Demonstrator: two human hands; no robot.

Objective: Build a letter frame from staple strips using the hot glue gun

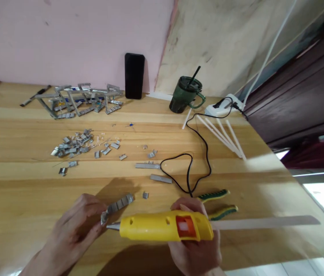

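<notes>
My right hand is wrapped round a yellow hot glue gun, whose metal nozzle points left. A long whitish glue stick juts out of its back end. Between the thumb and fingers of my left hand is a strip of grey metal pieces with a bent end. The nozzle tip is close beside that bent end; whether they touch I cannot tell. A single small grey metal clip lies just beyond the strip. Pliers with green and yellow handles lie partly hidden behind my right hand.
A heap of small metal clips lies left of centre, with assembled metal frames behind it. The black cord loops to a white power strip. Spare glue sticks, a green mug and an upright phone stand or lie farther back.
</notes>
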